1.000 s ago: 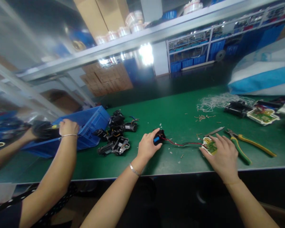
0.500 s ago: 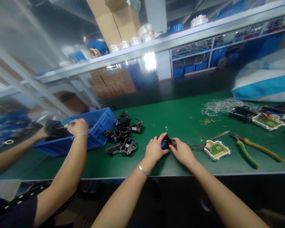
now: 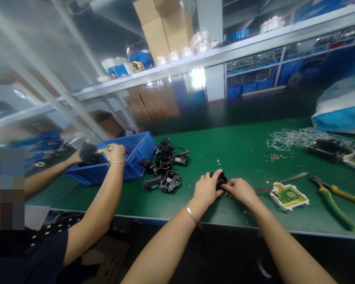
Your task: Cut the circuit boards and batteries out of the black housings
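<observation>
A black plastic housing (image 3: 221,177) with blue and yellow wires inside lies on the green bench, and my left hand (image 3: 205,191) is wrapped round its left side. From the right, my right hand (image 3: 241,191) meets it with thumb and fingers pinched at the housing's edge, where the wires are. Thin red wires (image 3: 264,191) come out from behind that hand and run to a green circuit board (image 3: 291,196) in a white frame. The tips of my right fingers are partly hidden.
Green-and-yellow pliers (image 3: 334,201), a grey pen-like tool (image 3: 294,177), small brass-coloured pins (image 3: 275,157) and white ties (image 3: 296,138) lie to the right. Several black housings (image 3: 165,165) sit left, beside a blue bin (image 3: 136,157) where a co-worker's hand (image 3: 116,153) holds a yellow-handled tool.
The view has swung left, so everything sits further right. My right fingers have come closer against the black housing, covering wires that showed between my hands. The co-worker's hand stays over the bin.
</observation>
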`<state>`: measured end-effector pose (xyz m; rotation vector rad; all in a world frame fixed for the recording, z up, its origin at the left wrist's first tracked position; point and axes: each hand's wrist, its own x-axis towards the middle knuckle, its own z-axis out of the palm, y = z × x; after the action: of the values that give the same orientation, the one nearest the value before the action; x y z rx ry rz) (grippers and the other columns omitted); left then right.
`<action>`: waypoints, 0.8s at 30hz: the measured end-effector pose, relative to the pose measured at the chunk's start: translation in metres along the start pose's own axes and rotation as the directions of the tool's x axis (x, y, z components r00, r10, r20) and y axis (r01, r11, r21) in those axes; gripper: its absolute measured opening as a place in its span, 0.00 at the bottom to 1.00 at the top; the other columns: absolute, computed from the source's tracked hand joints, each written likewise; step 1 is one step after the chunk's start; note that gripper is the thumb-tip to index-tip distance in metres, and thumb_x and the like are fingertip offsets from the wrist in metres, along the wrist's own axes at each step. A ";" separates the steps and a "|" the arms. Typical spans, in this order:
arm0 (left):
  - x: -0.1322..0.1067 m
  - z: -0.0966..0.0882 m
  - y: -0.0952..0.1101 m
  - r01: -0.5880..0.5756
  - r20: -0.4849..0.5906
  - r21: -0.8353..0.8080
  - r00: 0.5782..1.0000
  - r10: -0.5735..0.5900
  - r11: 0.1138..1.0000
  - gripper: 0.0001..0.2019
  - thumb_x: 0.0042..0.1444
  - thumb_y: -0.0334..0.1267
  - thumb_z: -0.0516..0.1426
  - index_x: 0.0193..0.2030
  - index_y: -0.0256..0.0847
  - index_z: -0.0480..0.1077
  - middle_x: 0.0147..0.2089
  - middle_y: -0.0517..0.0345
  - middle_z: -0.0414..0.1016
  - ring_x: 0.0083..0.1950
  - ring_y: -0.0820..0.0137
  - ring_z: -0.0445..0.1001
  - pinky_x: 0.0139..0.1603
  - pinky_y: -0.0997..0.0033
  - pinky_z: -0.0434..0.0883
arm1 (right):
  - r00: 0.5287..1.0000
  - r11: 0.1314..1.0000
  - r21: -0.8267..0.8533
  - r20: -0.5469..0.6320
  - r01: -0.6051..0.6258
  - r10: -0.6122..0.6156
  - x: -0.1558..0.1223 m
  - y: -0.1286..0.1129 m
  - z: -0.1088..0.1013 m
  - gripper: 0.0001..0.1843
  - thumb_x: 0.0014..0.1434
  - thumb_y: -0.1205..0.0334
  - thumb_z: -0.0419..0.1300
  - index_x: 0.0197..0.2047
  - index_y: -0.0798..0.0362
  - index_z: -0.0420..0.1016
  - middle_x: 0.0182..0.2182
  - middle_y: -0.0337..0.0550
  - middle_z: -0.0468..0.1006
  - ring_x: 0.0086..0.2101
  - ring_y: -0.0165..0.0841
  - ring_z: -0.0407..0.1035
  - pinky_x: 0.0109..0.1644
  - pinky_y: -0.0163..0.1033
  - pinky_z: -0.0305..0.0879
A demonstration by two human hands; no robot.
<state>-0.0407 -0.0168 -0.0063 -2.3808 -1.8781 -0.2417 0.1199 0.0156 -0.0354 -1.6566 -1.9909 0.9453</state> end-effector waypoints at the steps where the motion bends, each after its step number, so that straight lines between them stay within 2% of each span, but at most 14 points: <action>1: -0.001 -0.001 0.000 -0.004 0.006 0.003 1.000 0.004 1.000 0.42 0.47 0.52 0.62 0.65 0.58 0.44 0.48 0.54 0.65 0.46 0.60 0.69 0.44 0.65 0.69 | 1.000 1.000 0.004 0.006 0.005 -0.005 0.001 0.000 0.000 0.18 0.56 0.48 0.57 0.24 0.51 0.76 0.20 0.39 0.76 0.23 0.30 0.69 0.26 0.33 0.53; 8: -0.002 -0.007 0.001 0.019 0.055 -0.047 0.998 -0.016 0.999 0.44 0.47 0.53 0.61 0.66 0.61 0.40 0.50 0.54 0.64 0.46 0.61 0.71 0.45 0.65 0.70 | 0.998 0.999 0.029 -0.064 0.027 -0.025 0.001 0.002 -0.003 0.14 0.54 0.52 0.59 0.27 0.54 0.74 0.25 0.42 0.77 0.27 0.31 0.68 0.28 0.33 0.54; 13: -0.003 -0.009 0.005 0.022 0.063 -0.031 0.998 -0.020 0.999 0.43 0.47 0.53 0.62 0.65 0.61 0.41 0.50 0.54 0.64 0.47 0.60 0.70 0.44 0.64 0.70 | 0.999 0.997 0.066 -0.044 0.025 -0.022 0.007 0.006 -0.005 0.12 0.51 0.54 0.61 0.32 0.55 0.75 0.27 0.43 0.78 0.28 0.31 0.70 0.29 0.32 0.57; 17: -0.006 -0.010 0.008 0.038 0.067 -0.030 0.997 -0.036 0.999 0.42 0.48 0.52 0.61 0.65 0.61 0.43 0.49 0.53 0.64 0.47 0.60 0.69 0.44 0.65 0.69 | 1.000 1.000 0.025 -0.024 0.016 -0.016 0.008 0.005 -0.007 0.12 0.51 0.53 0.62 0.32 0.55 0.77 0.26 0.43 0.78 0.28 0.33 0.70 0.29 0.34 0.56; 20: -0.009 -0.010 0.009 0.035 0.050 -0.031 0.998 -0.034 0.999 0.42 0.47 0.53 0.61 0.65 0.61 0.43 0.48 0.53 0.64 0.46 0.59 0.69 0.43 0.65 0.69 | 0.999 0.999 -0.033 0.041 0.017 -0.016 0.009 0.007 -0.008 0.14 0.53 0.52 0.59 0.28 0.54 0.77 0.21 0.45 0.75 0.25 0.35 0.69 0.27 0.35 0.55; 24: -0.010 -0.007 0.008 0.030 0.035 -0.027 0.999 -0.029 0.999 0.40 0.49 0.55 0.59 0.65 0.61 0.43 0.47 0.52 0.65 0.45 0.58 0.70 0.41 0.63 0.69 | 0.975 0.996 -0.087 0.220 -0.011 0.030 0.014 0.014 -0.004 0.20 0.58 0.49 0.54 0.23 0.53 0.75 0.19 0.47 0.74 0.21 0.34 0.67 0.24 0.36 0.54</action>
<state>-0.0355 -0.0301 -0.0009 -2.3918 -1.9382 -0.2311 0.1291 0.0308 -0.0439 -1.6837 -2.1908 1.1097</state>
